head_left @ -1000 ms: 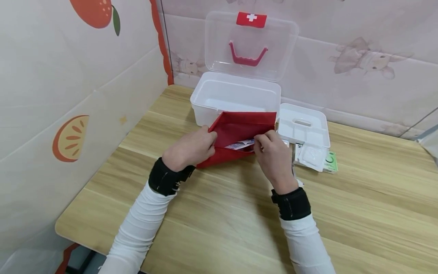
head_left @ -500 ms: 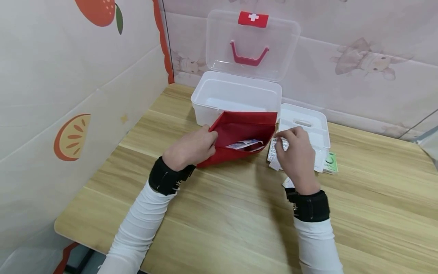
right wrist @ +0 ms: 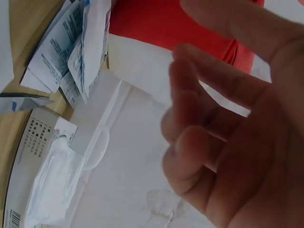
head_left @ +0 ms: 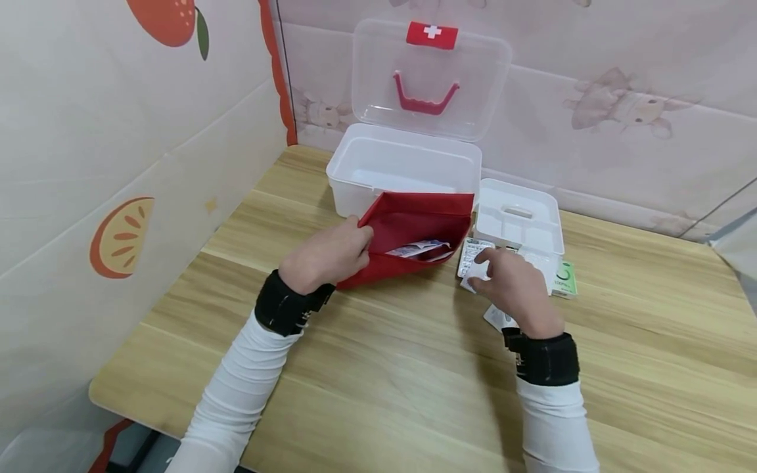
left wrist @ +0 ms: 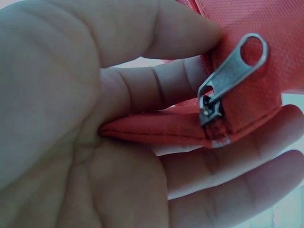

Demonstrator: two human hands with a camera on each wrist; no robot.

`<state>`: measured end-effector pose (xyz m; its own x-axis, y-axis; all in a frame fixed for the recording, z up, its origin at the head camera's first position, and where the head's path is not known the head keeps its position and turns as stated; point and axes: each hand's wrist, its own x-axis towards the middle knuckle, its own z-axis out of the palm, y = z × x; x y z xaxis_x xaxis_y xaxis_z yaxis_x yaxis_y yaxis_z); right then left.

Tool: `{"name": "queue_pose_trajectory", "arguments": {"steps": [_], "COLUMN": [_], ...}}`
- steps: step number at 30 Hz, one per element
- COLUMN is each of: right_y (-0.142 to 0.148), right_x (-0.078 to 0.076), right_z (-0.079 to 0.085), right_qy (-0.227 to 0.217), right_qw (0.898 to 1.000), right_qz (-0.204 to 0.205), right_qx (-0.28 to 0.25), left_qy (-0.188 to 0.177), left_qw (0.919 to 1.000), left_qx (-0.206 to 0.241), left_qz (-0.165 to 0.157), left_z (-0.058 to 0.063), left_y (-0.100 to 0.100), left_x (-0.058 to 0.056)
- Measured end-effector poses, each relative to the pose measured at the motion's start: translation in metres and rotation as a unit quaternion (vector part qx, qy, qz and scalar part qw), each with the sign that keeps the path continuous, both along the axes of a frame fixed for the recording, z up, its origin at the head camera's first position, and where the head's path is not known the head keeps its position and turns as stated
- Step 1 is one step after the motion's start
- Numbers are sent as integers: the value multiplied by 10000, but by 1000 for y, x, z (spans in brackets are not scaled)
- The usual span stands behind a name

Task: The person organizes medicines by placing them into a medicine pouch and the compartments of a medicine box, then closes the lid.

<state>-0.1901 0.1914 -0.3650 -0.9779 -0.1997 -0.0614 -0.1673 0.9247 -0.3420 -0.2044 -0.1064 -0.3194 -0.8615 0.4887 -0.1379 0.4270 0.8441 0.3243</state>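
My left hand (head_left: 325, 255) grips the left end of a red zip pouch (head_left: 414, 226), its mouth gaping wide. In the left wrist view a metal zip pull (left wrist: 232, 73) hangs beside the pinching thumb and finger. Inside the pouch lie flat printed packets (head_left: 416, 248). To the right, my right hand (head_left: 516, 286) hovers over more packets (head_left: 470, 253), fingers loosely bent with nothing between them. The right wrist view has these paper packets (right wrist: 59, 45) to the left of the hand. One white packet (head_left: 497, 318) lies partly under the wrist.
A translucent first-aid box (head_left: 405, 154) stands behind the pouch with its lid (head_left: 428, 72) raised against the wall. Right of it, a white compartment tray (head_left: 517, 210) sits next to a green and white carton (head_left: 564, 281). A patterned wall panel (head_left: 201, 217) borders the table on the left.
My right hand has left the mouth of the pouch, moving right and down to the packets; its fingers have loosened. My left hand keeps its hold on the pouch.
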Motion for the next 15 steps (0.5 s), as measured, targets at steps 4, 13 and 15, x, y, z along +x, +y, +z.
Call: {"name": "queue_pose_trajectory", "arguments": {"steps": [4, 13, 15], "right_y": [-5, -10, -10], "right_x": [-1, 0, -1], "right_z": [-5, -14, -17], "right_qy": [-377, -434, -471], "right_qw": [9990, 9984, 9982], "right_qz": [151, 253, 253], "right_qx": [163, 247, 271], "left_qy": [-12, -8, -4], "left_qw": [10000, 10000, 10000], "left_qx": [-5, -60, -79], "left_qz": [18, 28, 31], "left_z": [-1, -2, -2], "left_y": [0, 1, 1], "left_x": [-1, -2, -2]}}
